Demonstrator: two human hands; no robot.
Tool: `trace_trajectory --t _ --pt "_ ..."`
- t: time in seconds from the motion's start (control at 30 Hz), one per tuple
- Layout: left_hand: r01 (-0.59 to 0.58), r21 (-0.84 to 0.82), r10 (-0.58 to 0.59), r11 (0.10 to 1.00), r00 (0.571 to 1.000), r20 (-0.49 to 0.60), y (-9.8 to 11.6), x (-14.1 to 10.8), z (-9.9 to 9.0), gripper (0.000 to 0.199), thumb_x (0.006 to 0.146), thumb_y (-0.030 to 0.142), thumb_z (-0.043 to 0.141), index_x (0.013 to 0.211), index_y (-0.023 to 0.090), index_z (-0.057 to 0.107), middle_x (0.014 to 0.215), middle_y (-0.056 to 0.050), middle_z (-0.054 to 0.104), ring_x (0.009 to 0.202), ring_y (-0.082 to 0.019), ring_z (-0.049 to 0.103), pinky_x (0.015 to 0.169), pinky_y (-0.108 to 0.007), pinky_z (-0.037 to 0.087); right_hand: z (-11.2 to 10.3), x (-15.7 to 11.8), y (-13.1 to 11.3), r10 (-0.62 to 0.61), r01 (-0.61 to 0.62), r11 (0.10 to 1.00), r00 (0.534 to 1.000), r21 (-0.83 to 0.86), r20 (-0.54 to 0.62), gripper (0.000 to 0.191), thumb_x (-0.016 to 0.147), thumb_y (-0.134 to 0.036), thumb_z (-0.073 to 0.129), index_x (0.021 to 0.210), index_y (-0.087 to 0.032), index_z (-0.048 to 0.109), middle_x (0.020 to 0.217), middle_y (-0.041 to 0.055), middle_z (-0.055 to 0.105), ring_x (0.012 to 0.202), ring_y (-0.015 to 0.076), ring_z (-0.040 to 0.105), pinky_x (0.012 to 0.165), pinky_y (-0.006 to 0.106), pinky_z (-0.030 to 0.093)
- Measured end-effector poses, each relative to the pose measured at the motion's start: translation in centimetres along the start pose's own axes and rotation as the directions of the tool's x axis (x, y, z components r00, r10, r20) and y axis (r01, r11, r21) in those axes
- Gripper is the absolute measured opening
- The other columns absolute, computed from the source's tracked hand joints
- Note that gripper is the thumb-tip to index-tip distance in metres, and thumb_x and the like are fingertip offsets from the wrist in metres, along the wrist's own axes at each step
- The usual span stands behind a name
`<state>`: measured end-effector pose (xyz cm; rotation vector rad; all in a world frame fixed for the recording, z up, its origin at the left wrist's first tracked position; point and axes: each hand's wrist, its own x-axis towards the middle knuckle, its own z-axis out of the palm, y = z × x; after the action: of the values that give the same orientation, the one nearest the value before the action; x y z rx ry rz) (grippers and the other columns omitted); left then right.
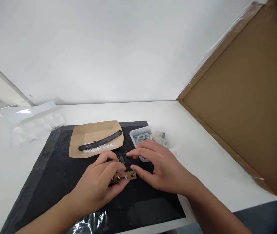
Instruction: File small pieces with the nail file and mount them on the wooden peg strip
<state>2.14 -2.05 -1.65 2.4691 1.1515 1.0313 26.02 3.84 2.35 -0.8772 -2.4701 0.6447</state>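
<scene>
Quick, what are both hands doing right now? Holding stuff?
Left hand: closed, holding the brown strip.
Right hand: open, close to the strip's end; can't tell whether it's touching.

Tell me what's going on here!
A person's left hand holds a small brown strip with shiny bits, over a flat black mat. The open right hand hovers by the strip's end, thumb near it. Beyond them, a tan cardboard tray holds a curved dark stick and white flakes, and a translucent plastic tub holds pale green pieces.

From the wearer's head, one camera faces forward and down over the black mat [50,169] toward a white wall [104,52].
</scene>
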Motion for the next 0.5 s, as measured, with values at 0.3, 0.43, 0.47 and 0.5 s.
trace_trajectory --t 0.3,0.43,0.47,0.5 --pt "0.053 -0.066 -0.05 0.996 0.998 0.042 -0.2 -0.31 0.5 0.014 0.094 0.019 0.072 0.104 0.02 0.062 0.093 -0.006 0.072 0.105 -0.024 0.061 0.08 -0.033 0.059 -0.03 -0.05 -0.08 -0.085 0.083 0.996 0.991 0.02 0.104 0.029 0.089 -0.033 0.074 0.116 -0.024 0.07 0.096 0.0055 0.068 0.091 0.0236 0.059 0.081 0.039 0.048" --pt "0.065 -0.053 -0.064 0.996 0.997 0.034 -0.21 -0.24 0.53 0.008 0.094 0.02 0.071 0.1 0.02 0.065 0.095 -0.008 0.071 0.104 -0.023 0.062 0.078 -0.032 0.059 -0.05 0.02 0.1 -0.118 0.118 0.993 0.976 0.015 0.18 0.021 0.093 -0.03 0.071 0.113 -0.024 0.071 0.099 0.0053 0.068 0.091 0.0224 0.058 0.082 0.039 0.048" --pt "0.066 -0.052 -0.065 0.996 0.997 0.03 -0.21 -0.24 0.57 0.008 0.094 0.021 0.071 0.1 0.02 0.066 0.096 -0.008 0.071 0.102 -0.023 0.062 0.077 -0.032 0.06 -0.03 0.04 0.14 -0.122 0.122 0.992 0.974 0.015 0.189 0.021 0.092 -0.029 0.072 0.113 -0.024 0.071 0.1 0.0053 0.067 0.091 0.0224 0.058 0.083 0.04 0.048" --pt "0.069 -0.054 -0.068 0.996 0.997 0.027 -0.21 -0.26 0.62 0.008 0.094 0.021 0.071 0.1 0.02 0.066 0.096 -0.009 0.07 0.101 -0.023 0.062 0.077 -0.032 0.06 0.01 0.07 0.16 -0.125 0.124 0.992 0.973 0.014 0.194 0.021 0.092 -0.028 0.072 0.113 -0.024 0.071 0.1 0.0054 0.067 0.091 0.0225 0.058 0.083 0.04 0.048"
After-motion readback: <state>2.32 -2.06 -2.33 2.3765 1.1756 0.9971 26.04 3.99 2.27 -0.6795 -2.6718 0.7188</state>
